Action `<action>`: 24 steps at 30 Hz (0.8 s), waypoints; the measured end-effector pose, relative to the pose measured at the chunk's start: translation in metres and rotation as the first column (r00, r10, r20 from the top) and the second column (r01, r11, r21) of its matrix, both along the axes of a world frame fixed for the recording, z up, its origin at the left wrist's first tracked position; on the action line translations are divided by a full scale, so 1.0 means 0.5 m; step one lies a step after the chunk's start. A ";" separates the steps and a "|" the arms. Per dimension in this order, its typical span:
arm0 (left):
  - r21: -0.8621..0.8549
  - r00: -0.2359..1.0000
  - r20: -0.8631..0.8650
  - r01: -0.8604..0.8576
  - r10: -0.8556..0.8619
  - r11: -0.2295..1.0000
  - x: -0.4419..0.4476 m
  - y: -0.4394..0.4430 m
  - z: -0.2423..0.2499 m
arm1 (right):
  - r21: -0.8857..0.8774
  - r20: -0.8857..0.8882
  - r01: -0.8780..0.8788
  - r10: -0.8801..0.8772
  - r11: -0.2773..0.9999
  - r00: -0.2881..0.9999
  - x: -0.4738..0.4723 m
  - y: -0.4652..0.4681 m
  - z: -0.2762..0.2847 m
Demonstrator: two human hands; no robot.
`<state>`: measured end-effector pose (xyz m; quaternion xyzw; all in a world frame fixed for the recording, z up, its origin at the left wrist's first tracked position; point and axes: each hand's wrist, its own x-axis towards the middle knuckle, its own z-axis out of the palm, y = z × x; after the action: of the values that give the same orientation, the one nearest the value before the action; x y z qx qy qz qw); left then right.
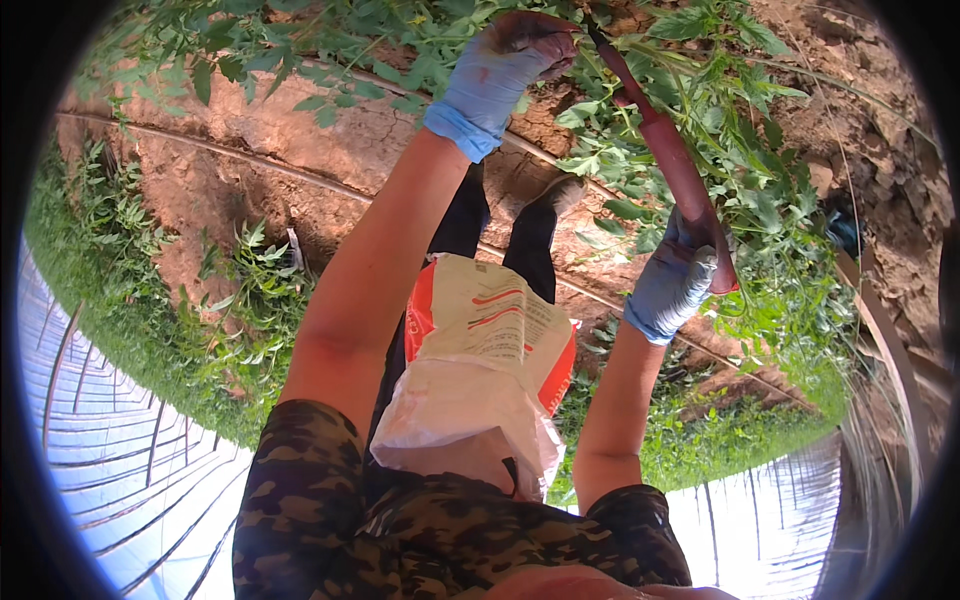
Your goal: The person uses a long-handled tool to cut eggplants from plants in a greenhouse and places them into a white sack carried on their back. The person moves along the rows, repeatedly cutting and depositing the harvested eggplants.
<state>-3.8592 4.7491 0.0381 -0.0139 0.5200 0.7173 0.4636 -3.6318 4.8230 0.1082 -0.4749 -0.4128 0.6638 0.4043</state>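
My right hand [675, 274], in a blue disposable glove, is closed around the lower end of a long dark-red tool [677, 161], which looks like a tubular hand applicator. Its narrow black tip [592, 31] points up and left among leafy plants [645, 142], which look like tomato plants. My left hand [506, 71], in a similar glove with dark-red stained fingers, is bent beside that tip at the foliage. Its fingertips are partly hidden, so I cannot tell whether they pinch anything.
A white and red printed sack [487, 352] hangs in front of my body. Thin irrigation pipes [247, 154] run across cracked brown soil [330, 135]. My shoe [561, 196] stands by one. More plants [255, 289] grow behind me, below a ribbed translucent greenhouse cover [135, 480].
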 end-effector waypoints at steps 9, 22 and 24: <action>0.165 0.976 0.218 -0.027 -0.010 0.986 0.035 0.017 -0.006 | -0.009 0.060 0.076 -0.075 0.997 0.995 0.075 0.041 0.031; 0.265 0.982 0.188 -0.064 0.013 0.962 0.035 0.004 -0.003 | 0.047 0.033 -0.059 0.058 0.997 0.998 0.077 0.051 -0.003; 0.326 0.977 0.212 -0.073 0.003 0.943 0.031 0.004 -0.014 | 0.056 0.057 -0.059 0.056 0.997 0.997 0.071 0.052 -0.004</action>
<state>-3.8437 4.7512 0.0310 -0.0209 0.3400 0.7979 0.4973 -3.5963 4.8488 0.1059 -0.4690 -0.4562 0.6496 0.3871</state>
